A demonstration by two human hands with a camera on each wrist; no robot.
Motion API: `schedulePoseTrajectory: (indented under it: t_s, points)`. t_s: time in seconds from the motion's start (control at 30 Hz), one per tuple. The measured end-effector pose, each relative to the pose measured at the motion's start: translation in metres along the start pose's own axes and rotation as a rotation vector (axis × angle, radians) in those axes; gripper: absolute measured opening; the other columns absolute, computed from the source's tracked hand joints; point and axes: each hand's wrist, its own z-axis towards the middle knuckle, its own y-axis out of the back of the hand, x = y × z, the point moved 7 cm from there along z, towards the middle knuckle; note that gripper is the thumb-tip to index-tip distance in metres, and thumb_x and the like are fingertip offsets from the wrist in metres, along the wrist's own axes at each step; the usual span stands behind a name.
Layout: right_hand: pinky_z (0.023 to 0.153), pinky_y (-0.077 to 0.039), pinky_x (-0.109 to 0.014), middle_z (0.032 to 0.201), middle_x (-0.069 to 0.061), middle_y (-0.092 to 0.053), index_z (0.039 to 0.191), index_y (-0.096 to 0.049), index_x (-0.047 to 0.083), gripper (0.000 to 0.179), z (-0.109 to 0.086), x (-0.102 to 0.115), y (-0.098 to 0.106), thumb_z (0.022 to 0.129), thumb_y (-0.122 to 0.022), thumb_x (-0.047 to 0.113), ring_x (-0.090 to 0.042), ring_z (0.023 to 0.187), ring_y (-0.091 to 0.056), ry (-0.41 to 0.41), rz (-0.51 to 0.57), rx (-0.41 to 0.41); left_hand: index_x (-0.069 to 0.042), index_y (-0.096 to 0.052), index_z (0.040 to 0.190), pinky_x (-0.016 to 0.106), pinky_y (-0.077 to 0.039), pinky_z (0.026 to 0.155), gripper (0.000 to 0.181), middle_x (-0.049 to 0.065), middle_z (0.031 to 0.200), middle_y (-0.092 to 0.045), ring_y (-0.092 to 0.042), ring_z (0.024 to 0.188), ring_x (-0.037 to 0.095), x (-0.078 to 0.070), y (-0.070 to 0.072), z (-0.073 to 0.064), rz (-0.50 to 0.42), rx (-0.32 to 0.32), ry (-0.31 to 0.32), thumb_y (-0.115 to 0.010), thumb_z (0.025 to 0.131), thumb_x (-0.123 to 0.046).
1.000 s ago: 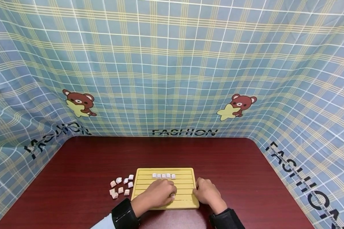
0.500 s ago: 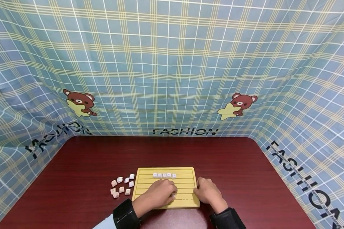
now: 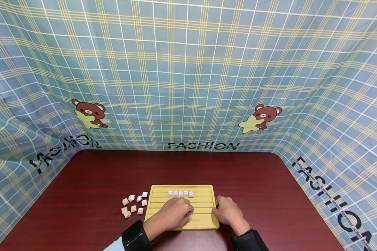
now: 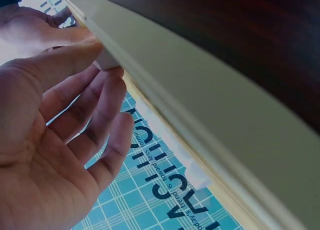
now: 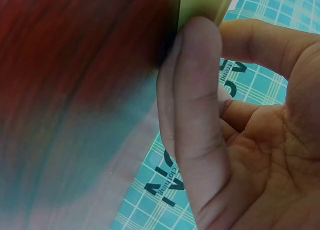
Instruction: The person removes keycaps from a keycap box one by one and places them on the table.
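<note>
A yellow ridged board [image 3: 204, 205] lies near the front of the table, with a row of several white keycaps [image 3: 180, 193] along its upper part. My left hand [image 3: 173, 212] is over the lower middle of the board. Between its thumb and fingers it pinches a white keycap [image 4: 109, 61], seen low against the board in the left wrist view and mostly hidden by the fingers in the head view. My right hand [image 3: 227, 211] holds the board's right edge, fingers and thumb on either side of it in the right wrist view.
Several loose white and pinkish keycaps [image 3: 133, 208] lie scattered on the table just left of the board. The dark red table [image 3: 264, 188] is bordered by a blue checked cloth [image 3: 188, 104] at the back and sides.
The head view has shifted slightly. Both hands stay in place on the board, and the row of keycaps is unaltered.
</note>
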Motion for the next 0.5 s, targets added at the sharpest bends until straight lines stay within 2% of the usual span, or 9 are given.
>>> schedulePoseTrajectory:
  t_s: [0.3,0.5]
  points:
    - [0.056,-0.04,-0.032,0.075,-0.003,-0.053,0.08,-0.056,0.011,0.014,0.0,0.0,0.001,0.087,-0.067,0.018,-0.019,0.063,-0.051,-0.001,-0.01,-0.012,-0.02,-0.06,0.065,0.02,-0.04,0.055,0.022,-0.012,0.067,-0.056,-0.049,0.06,-0.001,0.011,0.012,-0.003,-0.008,-0.02,0.024,-0.074,0.082,-0.017]
    - [0.055,-0.039,-0.031,0.074,-0.004,-0.052,0.081,-0.055,0.011,0.015,-0.001,0.001,0.001,0.087,-0.067,0.018,-0.018,0.062,-0.05,-0.016,-0.009,-0.005,-0.019,-0.063,0.068,0.019,-0.04,0.057,0.019,-0.011,0.069,-0.06,-0.05,0.061,-0.001,0.027,0.019,-0.012,-0.044,-0.037,0.063,-0.073,0.084,-0.015]
